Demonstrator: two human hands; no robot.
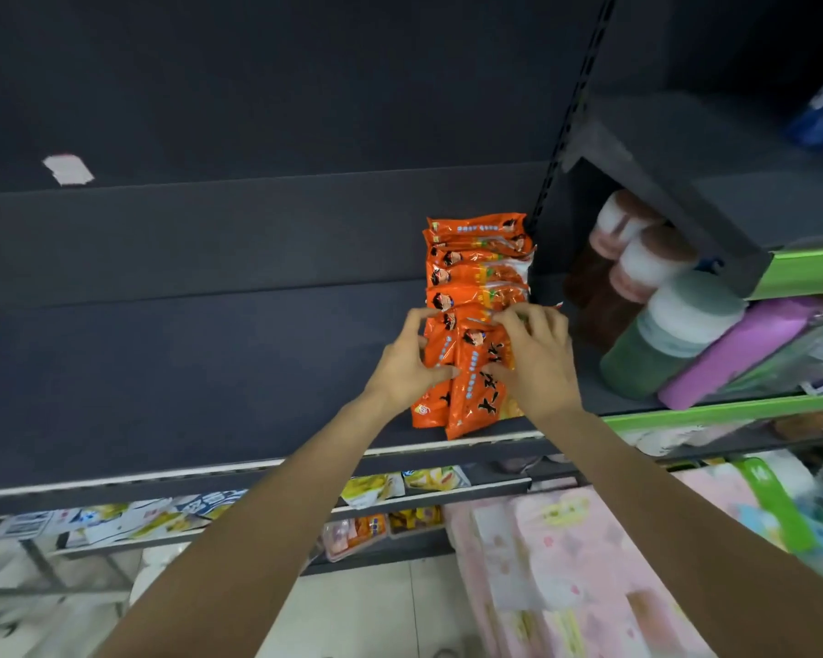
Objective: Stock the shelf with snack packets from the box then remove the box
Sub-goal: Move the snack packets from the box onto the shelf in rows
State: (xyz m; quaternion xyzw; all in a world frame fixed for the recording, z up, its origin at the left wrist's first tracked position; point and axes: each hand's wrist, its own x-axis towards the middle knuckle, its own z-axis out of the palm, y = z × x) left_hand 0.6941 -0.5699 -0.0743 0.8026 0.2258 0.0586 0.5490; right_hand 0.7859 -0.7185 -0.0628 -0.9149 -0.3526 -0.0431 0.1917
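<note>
Several orange snack packets stand in a row running front to back on the dark shelf, against its right upright. My left hand grips the left side of the front packets, fingers curled over their tops and thumb on the face. From the right, my right hand grips the same front packets, its fingers over their top edge. The box is not in view.
Bottles with white caps and a purple pack fill the neighbouring shelf on the right. Lower shelves hold yellow and white packets; pink packs lie below right. A white label sticks on the shelf's back panel.
</note>
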